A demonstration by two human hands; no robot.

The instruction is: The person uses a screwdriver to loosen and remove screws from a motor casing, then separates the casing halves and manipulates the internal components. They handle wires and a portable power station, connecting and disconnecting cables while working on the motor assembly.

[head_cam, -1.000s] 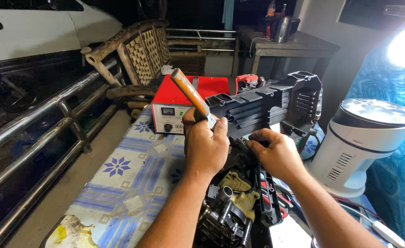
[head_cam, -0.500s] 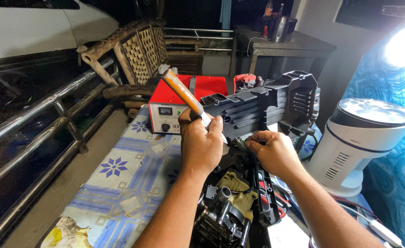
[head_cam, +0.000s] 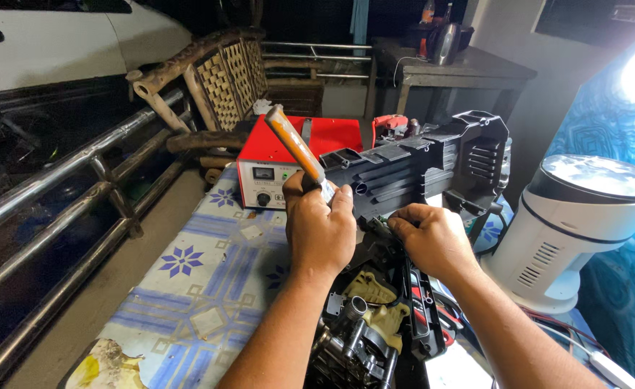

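Black ribbed plastic housing point(head_cam: 418, 169) lay just past the fingers, above exposed motor parts point(head_cam: 364, 328). The left hand point(head_cam: 321, 230) was clenched around an orange-handled screwdriver point(head_cam: 296, 148); the right hand point(head_cam: 433, 241) pinched the housing's lower edge. Keeping the tool square to its seat seemed wise. Beyond stood a boxy red machine point(head_cam: 278, 162) on the desk point(head_cam: 195, 288).

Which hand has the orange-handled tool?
The left hand: it grips the orange-handled tool, whose handle sticks up and to the left. The right hand rests on the black plastic housing, with no tool.
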